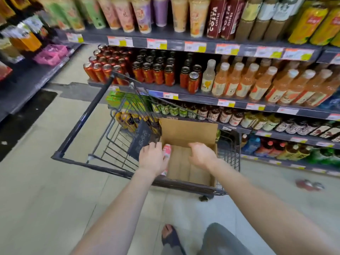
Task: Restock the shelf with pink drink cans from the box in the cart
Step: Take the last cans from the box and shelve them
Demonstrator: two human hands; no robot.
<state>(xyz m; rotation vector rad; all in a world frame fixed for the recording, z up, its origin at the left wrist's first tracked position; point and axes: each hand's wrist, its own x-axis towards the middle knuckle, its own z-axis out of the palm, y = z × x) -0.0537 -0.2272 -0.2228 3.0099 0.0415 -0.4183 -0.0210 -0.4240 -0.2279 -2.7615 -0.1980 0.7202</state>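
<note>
An open cardboard box (pixel 191 168) sits in a black wire cart (pixel 86 115) in front of the drink shelf (pixel 202 98). My left hand (pixel 152 157) is wrapped around a pink can (pixel 167 150) at the box's left inner wall. Only the top of that can shows past my fingers. My right hand (pixel 202 153) reaches into the box's right half with fingers curled down; nothing is visible in it. The box floor between my hands is bare cardboard. Red cans (pixel 192 81) stand on the middle shelf, with a gap beside them.
Shelves of bottles and cans run along the right and back. A second shelf unit with a pink basket (pixel 50 54) stands at the far left. A red object (pixel 309 184) lies on the floor right of the cart. My sandalled foot (pixel 171 236) is below.
</note>
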